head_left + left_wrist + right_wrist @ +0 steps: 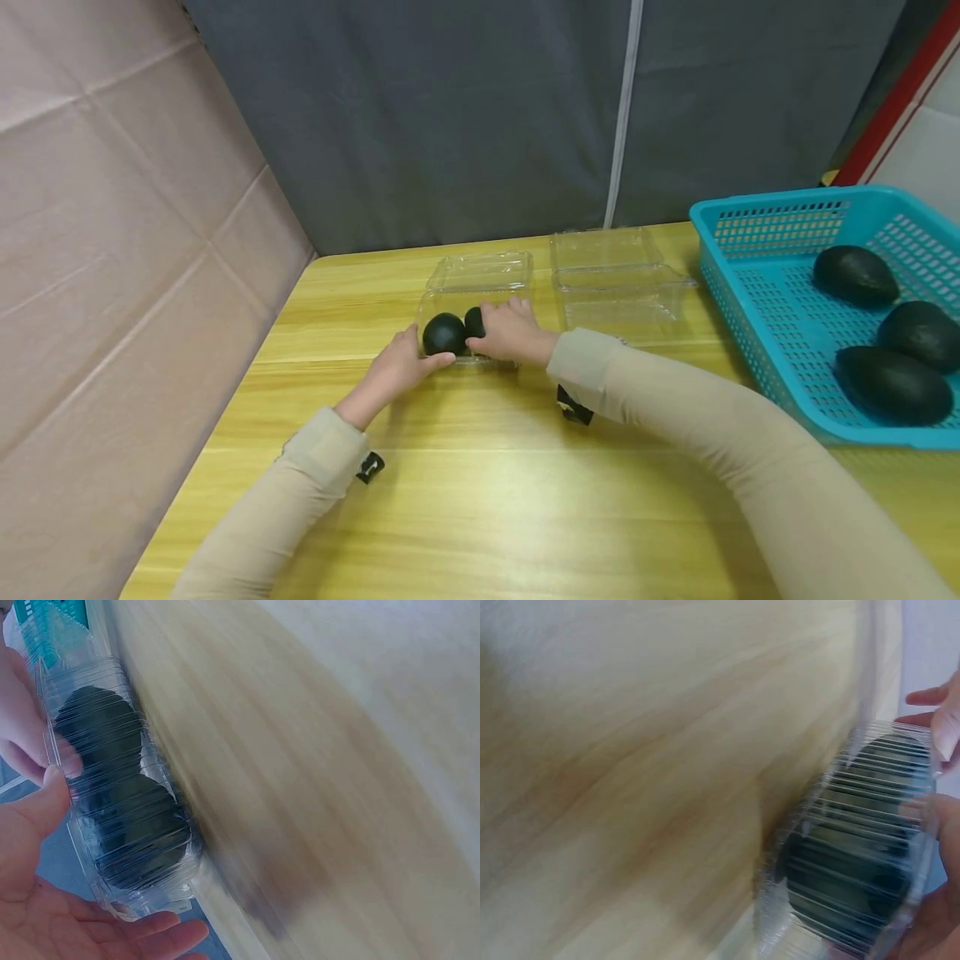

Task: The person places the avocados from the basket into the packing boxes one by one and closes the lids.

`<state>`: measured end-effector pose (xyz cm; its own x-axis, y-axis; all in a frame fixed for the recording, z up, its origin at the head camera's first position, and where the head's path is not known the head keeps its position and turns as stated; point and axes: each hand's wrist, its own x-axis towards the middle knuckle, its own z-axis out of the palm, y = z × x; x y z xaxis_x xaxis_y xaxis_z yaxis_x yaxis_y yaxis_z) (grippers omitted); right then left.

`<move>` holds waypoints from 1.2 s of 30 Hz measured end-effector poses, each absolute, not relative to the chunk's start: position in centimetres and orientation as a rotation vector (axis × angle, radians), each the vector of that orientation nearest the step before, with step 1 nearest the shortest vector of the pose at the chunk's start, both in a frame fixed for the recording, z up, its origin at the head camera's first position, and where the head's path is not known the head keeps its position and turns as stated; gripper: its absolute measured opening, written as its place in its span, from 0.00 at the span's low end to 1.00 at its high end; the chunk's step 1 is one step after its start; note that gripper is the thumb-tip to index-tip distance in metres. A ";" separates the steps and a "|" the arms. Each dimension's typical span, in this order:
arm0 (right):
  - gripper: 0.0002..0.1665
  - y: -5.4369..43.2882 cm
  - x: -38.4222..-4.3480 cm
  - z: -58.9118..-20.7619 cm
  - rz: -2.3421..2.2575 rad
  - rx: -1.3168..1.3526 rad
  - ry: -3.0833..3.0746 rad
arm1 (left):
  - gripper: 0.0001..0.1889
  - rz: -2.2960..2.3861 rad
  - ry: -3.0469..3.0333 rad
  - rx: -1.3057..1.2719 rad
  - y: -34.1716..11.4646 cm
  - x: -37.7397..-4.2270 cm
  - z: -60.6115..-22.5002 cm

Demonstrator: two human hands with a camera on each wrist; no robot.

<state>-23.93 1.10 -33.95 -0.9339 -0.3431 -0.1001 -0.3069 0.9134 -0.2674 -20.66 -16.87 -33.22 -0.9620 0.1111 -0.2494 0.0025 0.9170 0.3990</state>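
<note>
A clear ribbed clamshell box (483,271) stands on the table with its lid folded back, holding two dark green avocados. My right hand (513,329) reaches in over the right end and grips the right avocado (473,321), partly hiding it. Beside that lies the left avocado (444,333), with no finger round it. At the box's left front corner is my left hand (393,367). Its thumb touches the front rim, and in the left wrist view its straight fingers (161,941) extend along the left end. Through the ribbed wall both avocados show side by side in both wrist views.
A second clear clamshell box (622,304) stands open to the right with nothing inside. Farther right, a turquoise basket (783,400) holds several avocados (892,385). A grey curtain (450,125) hangs behind the wooden table (450,517), and a pale cloth-covered wall (135,292) borders the left.
</note>
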 end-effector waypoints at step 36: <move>0.35 3.1 -27.0 -34.0 -1.751 0.134 2.535 | 0.50 0.576 2.800 0.083 -17.0 -20.9 -33.3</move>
<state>-26.98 3.09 -33.95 -0.9946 0.0386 -0.0967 0.1041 0.3522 -0.9301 -20.87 -17.00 -33.29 -0.9590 0.1116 -0.2606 -0.0003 0.9189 0.3944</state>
